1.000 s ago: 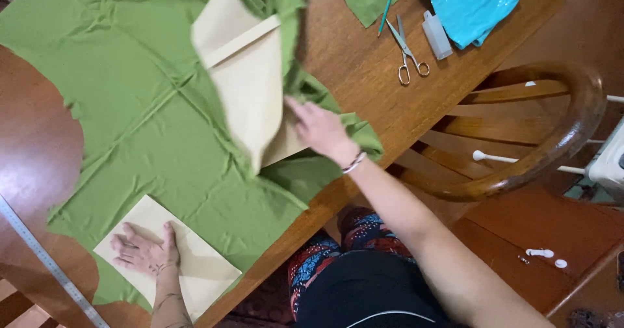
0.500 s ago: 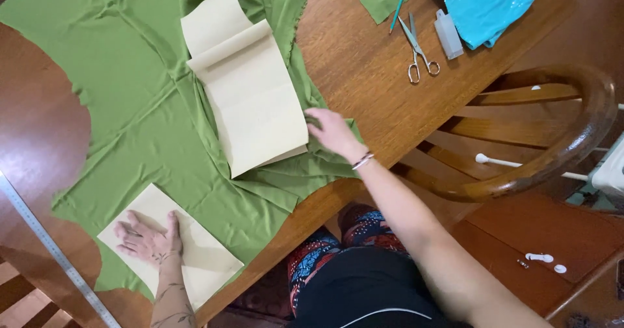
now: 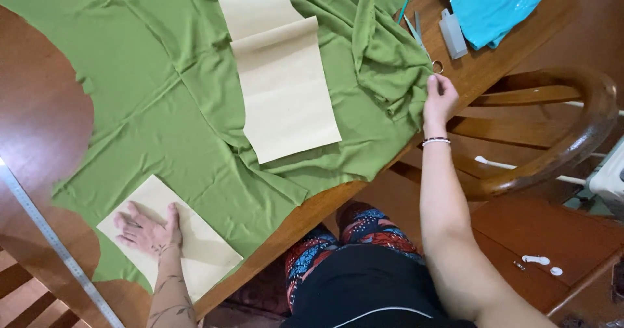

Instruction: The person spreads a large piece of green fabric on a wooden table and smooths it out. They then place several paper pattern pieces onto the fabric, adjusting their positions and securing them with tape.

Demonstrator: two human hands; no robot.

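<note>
Green fabric [image 3: 149, 100] is spread over a brown wooden table [image 3: 45, 126]. My left hand [image 3: 148, 229] lies flat, fingers apart, on a cream paper pattern piece [image 3: 195, 250] at the cloth's near left edge. A longer cream pattern piece [image 3: 279, 81], creased across, lies on the cloth in the middle. My right hand [image 3: 440, 99] pinches the bunched right edge of the green fabric [image 3: 390, 68] by the table's edge, close to the scissors [image 3: 422, 42].
A long metal ruler [image 3: 58, 250] lies along the table's left side. A small grey block [image 3: 453, 34] and a bright blue plastic bag [image 3: 497, 3] sit at the far right corner. A curved wooden chair [image 3: 552, 152] stands to the right of the table.
My right hand let the long pattern piece fall flat on the cloth, then moved right and took hold of the fabric's bunched edge near the scissors. My left hand stayed on the small pattern piece.
</note>
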